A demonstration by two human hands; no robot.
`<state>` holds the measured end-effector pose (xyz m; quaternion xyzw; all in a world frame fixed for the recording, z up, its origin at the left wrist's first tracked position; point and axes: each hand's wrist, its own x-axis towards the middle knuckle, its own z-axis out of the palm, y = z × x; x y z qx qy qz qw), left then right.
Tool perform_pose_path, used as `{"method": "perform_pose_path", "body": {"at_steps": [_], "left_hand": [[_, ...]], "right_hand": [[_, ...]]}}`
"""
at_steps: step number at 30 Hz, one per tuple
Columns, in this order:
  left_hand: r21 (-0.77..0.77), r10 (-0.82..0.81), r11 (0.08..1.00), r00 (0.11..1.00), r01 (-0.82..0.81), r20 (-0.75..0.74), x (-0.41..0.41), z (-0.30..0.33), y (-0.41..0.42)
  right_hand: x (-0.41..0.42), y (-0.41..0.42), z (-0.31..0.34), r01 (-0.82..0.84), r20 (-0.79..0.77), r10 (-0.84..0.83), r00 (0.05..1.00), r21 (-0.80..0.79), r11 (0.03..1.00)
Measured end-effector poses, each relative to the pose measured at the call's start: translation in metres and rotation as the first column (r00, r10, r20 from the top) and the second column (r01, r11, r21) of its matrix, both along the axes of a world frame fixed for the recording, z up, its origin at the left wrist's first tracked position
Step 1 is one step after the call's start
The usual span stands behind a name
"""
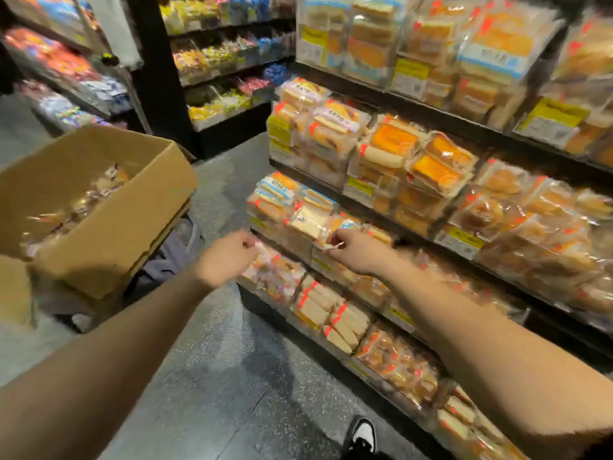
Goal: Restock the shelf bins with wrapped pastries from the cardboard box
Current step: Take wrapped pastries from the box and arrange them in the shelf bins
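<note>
Your right hand [348,249] pinches the lower edge of a wrapped pastry [311,224] at the front of a shelf bin [282,227], up and right of the cardboard box [99,207]. Your left hand [229,257], between box and bin, is curled; blur hides whether it grips film. Judged light and soft, with slick wrap: hold by the sealed edge, do not squeeze. Further stock lies in the box, its near end cut off. Labels in the bins beyond are unreadable.
</note>
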<state>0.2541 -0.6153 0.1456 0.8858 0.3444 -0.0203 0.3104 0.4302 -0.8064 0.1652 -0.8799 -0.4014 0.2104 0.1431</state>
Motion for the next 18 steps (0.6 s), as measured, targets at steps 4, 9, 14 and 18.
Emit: {"method": "perform_pose_path", "body": {"at_steps": [4,9,14,18], "left_hand": [[-0.029,0.171,0.984,0.982,-0.174,-0.085,-0.067,-0.028,0.062],[-0.018,0.35,0.936,0.934,-0.352,-0.071,-0.134,-0.053,0.118],[-0.029,0.473,0.877,0.874,-0.479,-0.11,-0.153,-0.063,0.189],[-0.019,0.542,0.836,0.83,-0.549,-0.129,-0.151,-0.06,0.249]], "right_hand": [[-0.046,0.089,-0.025,-0.237,0.021,0.238,0.971,-0.062,0.97],[-0.082,0.185,-0.067,-0.416,-0.055,0.413,0.909,-0.097,0.904],[-0.098,0.283,-0.092,-0.492,-0.059,0.489,0.87,-0.102,0.865],[-0.089,0.363,-0.101,-0.563,-0.109,0.553,0.826,-0.107,0.82]]}}
